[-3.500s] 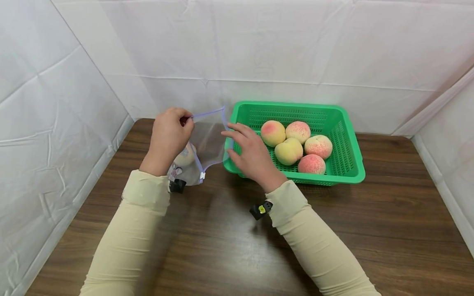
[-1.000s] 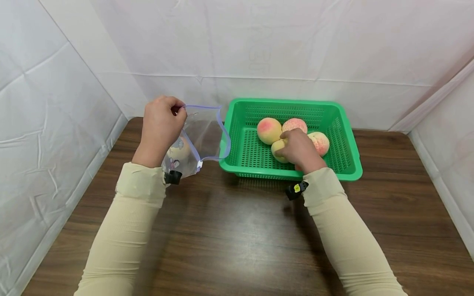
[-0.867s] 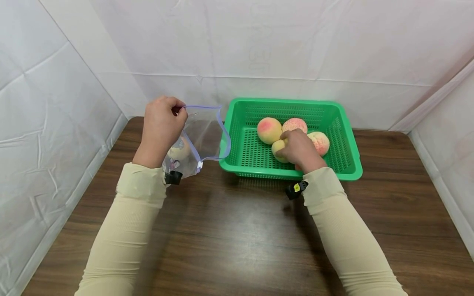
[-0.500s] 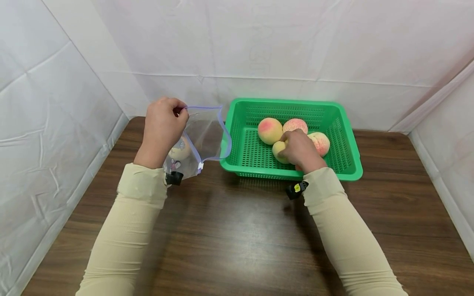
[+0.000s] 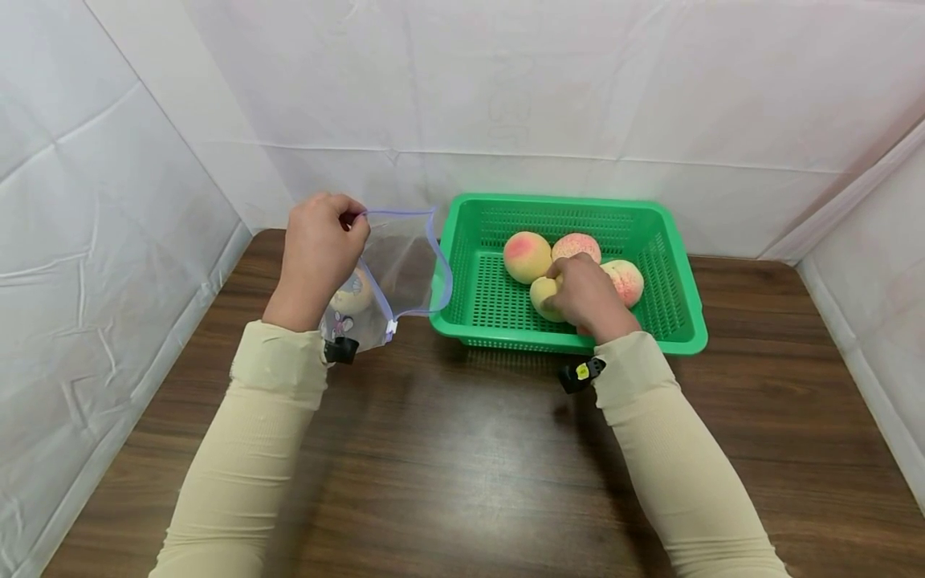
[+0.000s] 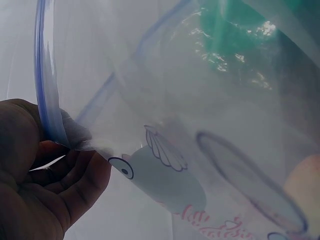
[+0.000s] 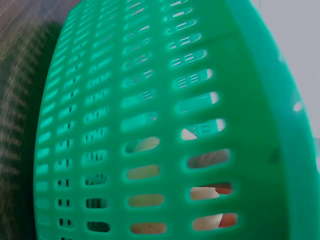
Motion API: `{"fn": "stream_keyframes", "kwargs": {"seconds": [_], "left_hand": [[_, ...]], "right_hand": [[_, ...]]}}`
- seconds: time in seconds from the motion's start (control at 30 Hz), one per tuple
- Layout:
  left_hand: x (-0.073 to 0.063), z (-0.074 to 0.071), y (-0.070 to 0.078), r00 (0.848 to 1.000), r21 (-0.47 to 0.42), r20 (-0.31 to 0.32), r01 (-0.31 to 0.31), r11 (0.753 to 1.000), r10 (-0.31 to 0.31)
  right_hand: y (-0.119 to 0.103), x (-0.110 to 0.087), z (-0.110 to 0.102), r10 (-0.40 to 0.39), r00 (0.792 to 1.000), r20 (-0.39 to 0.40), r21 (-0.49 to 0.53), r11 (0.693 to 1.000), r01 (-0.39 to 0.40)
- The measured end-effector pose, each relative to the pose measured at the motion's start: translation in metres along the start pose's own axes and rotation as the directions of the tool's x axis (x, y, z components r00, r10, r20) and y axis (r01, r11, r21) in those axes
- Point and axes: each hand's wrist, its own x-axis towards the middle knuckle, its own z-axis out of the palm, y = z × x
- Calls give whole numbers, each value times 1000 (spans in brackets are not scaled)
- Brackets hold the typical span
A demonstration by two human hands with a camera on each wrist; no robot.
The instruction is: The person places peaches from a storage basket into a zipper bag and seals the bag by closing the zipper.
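From the head view, the left hand [image 5: 318, 245] is pinching the rim of a clear zip bag [image 5: 393, 273] and holding its mouth open toward the green basket [image 5: 672, 321], which is sitting on the wooden counter [image 5: 470, 466] just beside it; a peach in the bag [image 5: 352, 294] is showing through the plastic. The right hand [image 5: 588, 293] is reaching into the basket with its fingers curling round a yellowish peach [image 5: 540, 294], while three other peaches [image 5: 526, 257] are lying against it. The likely trouble here is that the fruit is packed close, so lifting one could be nudging its neighbours into rolling, and a round peach held from above could be slipping out over the basket wall. The bag is being held at only one spot, so its mouth could be sagging shut or tilting enough for the peach inside to be tipping out. In the left wrist view, the fingers [image 6: 75, 180] are gripping the blue zip strip [image 6: 47, 90] of the printed bag, a narrow hold that could be sliding under added weight. In the right wrist view, only the slotted side of the basket [image 7: 150, 115] is filling the frame, with pale fruit glimpsed through the slots; the hand itself is not showing there.
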Motion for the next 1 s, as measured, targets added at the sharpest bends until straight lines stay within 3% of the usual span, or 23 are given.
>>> {"fn": "stream_keyframes", "kwargs": {"seconds": [0.57, 1.0], "left_hand": [[-3, 1, 0, 1000, -10, 15, 9, 1000, -9], [-4, 2, -1, 1000, -5, 26, 12, 1000, -11]], "right_hand": [[-27, -18, -17, -64, 996, -61, -2, 998, 64], [-53, -31, -25, -129, 980, -150, 35, 990, 135]]}}
